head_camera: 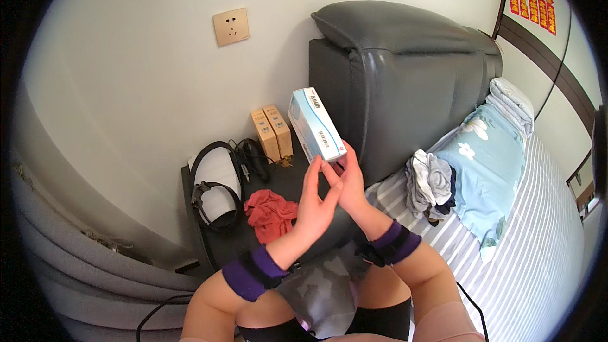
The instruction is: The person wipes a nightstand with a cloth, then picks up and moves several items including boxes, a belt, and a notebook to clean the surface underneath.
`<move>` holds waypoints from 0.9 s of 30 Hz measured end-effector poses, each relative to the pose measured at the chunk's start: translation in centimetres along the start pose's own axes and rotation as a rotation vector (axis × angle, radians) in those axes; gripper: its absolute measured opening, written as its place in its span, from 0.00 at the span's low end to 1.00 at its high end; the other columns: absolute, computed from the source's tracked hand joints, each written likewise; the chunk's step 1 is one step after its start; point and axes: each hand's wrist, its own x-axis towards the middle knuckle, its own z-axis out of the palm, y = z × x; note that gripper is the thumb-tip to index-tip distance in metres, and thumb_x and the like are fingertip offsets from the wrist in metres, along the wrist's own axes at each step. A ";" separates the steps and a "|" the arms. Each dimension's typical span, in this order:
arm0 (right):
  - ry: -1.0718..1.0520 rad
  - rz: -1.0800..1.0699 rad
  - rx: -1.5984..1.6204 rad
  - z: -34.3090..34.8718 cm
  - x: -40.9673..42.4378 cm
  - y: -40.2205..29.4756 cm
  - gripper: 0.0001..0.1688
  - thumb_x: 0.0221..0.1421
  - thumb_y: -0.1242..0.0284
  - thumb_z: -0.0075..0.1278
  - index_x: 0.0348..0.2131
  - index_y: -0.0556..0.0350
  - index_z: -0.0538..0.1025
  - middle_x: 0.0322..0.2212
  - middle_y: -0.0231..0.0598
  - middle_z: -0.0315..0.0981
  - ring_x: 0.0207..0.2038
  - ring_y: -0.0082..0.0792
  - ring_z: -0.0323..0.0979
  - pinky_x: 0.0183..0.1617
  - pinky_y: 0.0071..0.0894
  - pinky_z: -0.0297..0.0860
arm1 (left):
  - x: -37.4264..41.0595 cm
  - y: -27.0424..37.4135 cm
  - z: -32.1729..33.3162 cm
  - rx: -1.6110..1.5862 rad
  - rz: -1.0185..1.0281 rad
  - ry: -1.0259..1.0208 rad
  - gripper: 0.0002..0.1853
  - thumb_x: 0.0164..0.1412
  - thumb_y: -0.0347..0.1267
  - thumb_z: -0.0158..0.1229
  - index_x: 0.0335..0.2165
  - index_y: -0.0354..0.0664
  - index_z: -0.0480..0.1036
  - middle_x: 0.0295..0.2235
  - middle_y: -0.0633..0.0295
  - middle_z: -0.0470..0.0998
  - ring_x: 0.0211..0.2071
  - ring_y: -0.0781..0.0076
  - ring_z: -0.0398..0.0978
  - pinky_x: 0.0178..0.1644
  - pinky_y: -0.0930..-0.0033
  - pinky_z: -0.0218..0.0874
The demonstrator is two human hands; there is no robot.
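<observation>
A white and light-blue carton [317,126] is held up in front of me, tilted, its near end toward my hands. It bears printed writing and barcodes. My right hand [352,185] grips the carton's near right corner, with some of its fingers hidden beneath. At the near left edge, the fingertips of my left hand [317,199] are on the carton, and its thumb crosses toward the right hand. The carton's near end face is mostly hidden by my fingers. Below and left of it, a crumpled red cloth [270,213] lies on a dark bedside table [280,178].
Two tan boxes [271,133] stand against the wall behind a black corded device [254,159]. A black strap [216,185] circles a white object at left. To the right are a grey leather headboard [413,90], rumpled clothes [430,183] and a striped bed [536,209].
</observation>
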 end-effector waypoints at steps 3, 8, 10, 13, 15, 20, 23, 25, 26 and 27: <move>0.027 -0.003 0.090 -3.1 -2.7 -2.8 0.35 0.55 0.78 0.53 0.58 0.58 0.57 0.50 0.42 0.66 0.53 0.33 0.65 0.58 0.34 0.61 | -3.0 4.6 2.0 0.006 0.072 -0.060 0.36 0.61 0.28 0.54 0.64 0.43 0.48 0.63 0.55 0.50 0.63 0.63 0.51 0.63 0.58 0.48; 0.165 0.057 0.057 -9.1 -7.9 -8.7 0.36 0.55 0.77 0.53 0.59 0.57 0.56 0.52 0.40 0.63 0.56 0.33 0.63 0.60 0.37 0.59 | -6.6 9.6 6.3 -0.082 0.114 -0.234 0.36 0.60 0.25 0.55 0.63 0.44 0.50 0.64 0.57 0.48 0.65 0.64 0.48 0.63 0.59 0.47; 0.236 0.024 0.046 -11.1 -10.0 -9.4 0.36 0.55 0.78 0.53 0.60 0.57 0.56 0.52 0.40 0.63 0.56 0.33 0.63 0.61 0.37 0.59 | -7.9 10.6 7.8 -0.106 0.108 -0.313 0.36 0.60 0.25 0.55 0.63 0.44 0.50 0.65 0.57 0.48 0.65 0.64 0.47 0.63 0.59 0.47; 0.354 -0.010 0.010 -14.9 -13.2 -11.0 0.38 0.54 0.78 0.53 0.60 0.57 0.55 0.53 0.41 0.61 0.57 0.34 0.62 0.60 0.36 0.60 | -9.5 12.0 11.2 -0.140 0.112 -0.439 0.36 0.60 0.25 0.54 0.63 0.45 0.50 0.65 0.58 0.47 0.66 0.64 0.46 0.63 0.59 0.47; 0.430 -0.028 0.009 -17.4 -15.4 -11.7 0.38 0.54 0.79 0.53 0.60 0.57 0.55 0.54 0.41 0.61 0.57 0.34 0.61 0.60 0.35 0.60 | -10.8 13.2 13.5 -0.148 0.121 -0.511 0.36 0.60 0.25 0.54 0.64 0.45 0.50 0.65 0.58 0.47 0.66 0.64 0.46 0.63 0.58 0.47; 0.603 0.002 -0.058 -22.7 -20.3 -12.5 0.39 0.54 0.81 0.51 0.61 0.57 0.53 0.55 0.42 0.59 0.57 0.37 0.61 0.61 0.36 0.59 | -13.5 12.4 19.8 -0.231 0.076 -0.661 0.36 0.60 0.27 0.54 0.64 0.46 0.50 0.65 0.60 0.47 0.65 0.64 0.47 0.63 0.58 0.49; 0.662 0.053 -0.120 -24.5 -22.3 -11.5 0.40 0.55 0.79 0.52 0.62 0.57 0.52 0.57 0.43 0.57 0.58 0.38 0.59 0.62 0.38 0.57 | -14.6 11.2 22.4 -0.352 -0.016 -0.698 0.36 0.61 0.28 0.55 0.64 0.46 0.49 0.65 0.59 0.47 0.65 0.64 0.48 0.62 0.59 0.50; 0.664 0.086 -0.163 -25.4 -23.1 -10.5 0.43 0.54 0.77 0.54 0.63 0.56 0.50 0.58 0.43 0.53 0.60 0.40 0.56 0.63 0.42 0.56 | -14.8 9.5 23.9 -0.352 -0.043 -0.700 0.36 0.62 0.28 0.55 0.64 0.44 0.49 0.64 0.57 0.50 0.64 0.64 0.50 0.62 0.61 0.51; 0.663 0.101 -0.177 -25.9 -23.5 -9.8 0.44 0.54 0.76 0.54 0.63 0.56 0.50 0.59 0.43 0.53 0.60 0.40 0.56 0.63 0.42 0.56 | -14.8 8.6 24.5 -0.374 -0.084 -0.712 0.35 0.62 0.28 0.55 0.64 0.43 0.49 0.63 0.56 0.52 0.64 0.64 0.51 0.62 0.61 0.52; 0.661 0.118 -0.189 -26.4 -23.7 -8.7 0.45 0.54 0.76 0.55 0.64 0.56 0.49 0.59 0.43 0.53 0.61 0.40 0.55 0.63 0.43 0.56 | -14.6 7.4 25.1 -0.395 -0.127 -0.723 0.35 0.62 0.28 0.54 0.64 0.42 0.49 0.63 0.56 0.53 0.63 0.64 0.52 0.61 0.62 0.52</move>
